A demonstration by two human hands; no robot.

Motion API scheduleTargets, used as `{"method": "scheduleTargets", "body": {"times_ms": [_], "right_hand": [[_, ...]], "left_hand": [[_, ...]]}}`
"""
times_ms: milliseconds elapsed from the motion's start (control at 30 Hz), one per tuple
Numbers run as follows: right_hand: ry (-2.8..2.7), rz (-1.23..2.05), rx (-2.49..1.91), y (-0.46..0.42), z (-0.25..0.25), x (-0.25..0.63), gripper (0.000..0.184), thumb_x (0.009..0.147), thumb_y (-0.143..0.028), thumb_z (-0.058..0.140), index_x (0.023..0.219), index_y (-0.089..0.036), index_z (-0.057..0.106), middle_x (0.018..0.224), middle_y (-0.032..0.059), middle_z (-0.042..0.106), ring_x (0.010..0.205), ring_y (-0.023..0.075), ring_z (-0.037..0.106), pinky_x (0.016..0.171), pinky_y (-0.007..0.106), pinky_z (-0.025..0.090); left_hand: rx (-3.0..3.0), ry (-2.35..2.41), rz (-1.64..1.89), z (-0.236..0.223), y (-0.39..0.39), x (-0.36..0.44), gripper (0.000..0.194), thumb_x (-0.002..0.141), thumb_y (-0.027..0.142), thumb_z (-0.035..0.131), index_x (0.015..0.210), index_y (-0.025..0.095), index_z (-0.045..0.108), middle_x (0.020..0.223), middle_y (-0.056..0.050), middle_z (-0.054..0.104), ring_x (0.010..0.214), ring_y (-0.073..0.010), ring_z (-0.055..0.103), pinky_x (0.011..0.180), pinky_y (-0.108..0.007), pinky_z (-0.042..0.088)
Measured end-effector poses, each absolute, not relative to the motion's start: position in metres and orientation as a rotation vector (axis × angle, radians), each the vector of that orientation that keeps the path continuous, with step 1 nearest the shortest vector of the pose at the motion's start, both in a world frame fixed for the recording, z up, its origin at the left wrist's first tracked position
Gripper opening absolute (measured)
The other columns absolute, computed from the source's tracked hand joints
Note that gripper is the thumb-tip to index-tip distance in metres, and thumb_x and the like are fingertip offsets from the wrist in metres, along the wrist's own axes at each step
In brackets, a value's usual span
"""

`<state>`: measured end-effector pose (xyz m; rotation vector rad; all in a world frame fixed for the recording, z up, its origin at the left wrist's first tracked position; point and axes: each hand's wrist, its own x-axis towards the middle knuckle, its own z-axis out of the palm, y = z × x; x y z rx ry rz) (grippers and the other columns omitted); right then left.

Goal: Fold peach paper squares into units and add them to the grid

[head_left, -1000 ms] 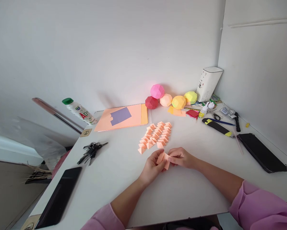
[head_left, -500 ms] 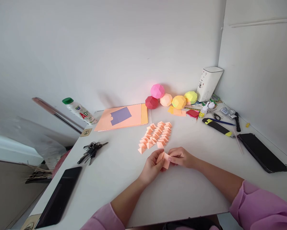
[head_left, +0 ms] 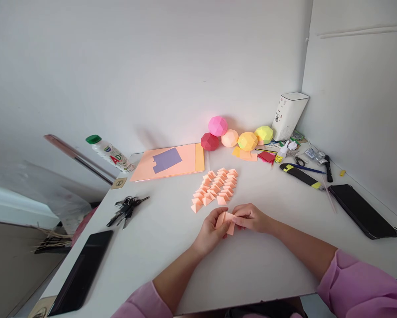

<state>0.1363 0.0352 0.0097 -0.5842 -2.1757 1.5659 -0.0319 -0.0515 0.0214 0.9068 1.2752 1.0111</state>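
Note:
A small peach piece of paper [head_left: 230,217] with a crease is held between both hands above the table. My left hand [head_left: 211,230] pinches its left side, thumb in front and fingers behind. On its right edge my right hand [head_left: 250,217] closes thumb and fingers. Just beyond the hands, several folded peach paper units [head_left: 215,187] stand in slanting rows. Faceted paper balls in pink [head_left: 217,126], red [head_left: 209,141], peach [head_left: 230,138], orange [head_left: 247,141] and yellow [head_left: 264,134] sit against the wall.
Peach paper sheets [head_left: 145,163] carry a purple piece [head_left: 168,160] at the back. Keys [head_left: 128,208] and a black phone [head_left: 82,274] lie left, near a bottle [head_left: 110,154]. Rightward are a utility knife [head_left: 301,176], a glue bottle [head_left: 281,153] and a black case [head_left: 362,210].
The peach paper has tilted slightly between my fingers, and its upper edge sits a little lower. Both hands keep their grip; nothing else has visibly moved.

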Motion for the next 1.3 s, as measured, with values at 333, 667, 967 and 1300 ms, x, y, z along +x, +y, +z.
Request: {"method": "scheduleTargets", "body": {"times_ms": [333, 667, 967, 1300], "right_hand": [[-2.165, 1.569, -0.589, 0.036, 0.006, 0.137, 0.041, 0.087, -0.039, 0.051, 0.056, -0.013, 0.058, 0.063, 0.0003, 0.049, 0.057, 0.01, 0.047, 0.054, 0.023, 0.039], [-2.133, 1.634, -0.646, 0.036, 0.01, 0.137, 0.04, 0.085, -0.04, 0.053, 0.058, -0.012, 0.06, 0.069, 0.002, 0.052, 0.055, 0.0086, 0.049, 0.051, 0.022, 0.041], [-2.075, 1.678, -0.664, 0.034, 0.009, 0.137, 0.041, 0.087, -0.041, 0.051, 0.058, -0.012, 0.058, 0.065, 0.0013, 0.052, 0.056, 0.0097, 0.051, 0.054, 0.023, 0.044], [-2.064, 1.711, -0.671, 0.033, 0.012, 0.136, 0.037, 0.085, -0.035, 0.052, 0.056, -0.013, 0.055, 0.064, 0.0007, 0.05, 0.055, 0.0095, 0.05, 0.053, 0.022, 0.044]], "left_hand": [[0.865, 1.218, 1.144, 0.018, -0.05, -0.033, 0.04, 0.08, 0.049, 0.054, 0.107, 0.02, 0.051, 0.069, 0.002, 0.053, 0.051, -0.0099, 0.049, 0.05, -0.024, 0.043], [0.732, 1.328, 1.414, 0.007, -0.049, -0.033, 0.032, 0.076, 0.047, 0.061, 0.087, 0.018, 0.051, 0.067, 0.004, 0.048, 0.048, -0.0061, 0.043, 0.041, -0.017, 0.034], [0.926, 1.317, 1.272, 0.015, -0.049, -0.036, 0.035, 0.073, 0.044, 0.067, 0.093, 0.018, 0.056, 0.08, -0.002, 0.061, 0.073, -0.0161, 0.059, 0.065, -0.026, 0.047], [0.995, 1.314, 1.236, 0.005, -0.049, -0.039, 0.036, 0.081, 0.049, 0.054, 0.08, 0.014, 0.06, 0.076, -0.005, 0.064, 0.074, -0.019, 0.059, 0.066, -0.029, 0.046]]}}
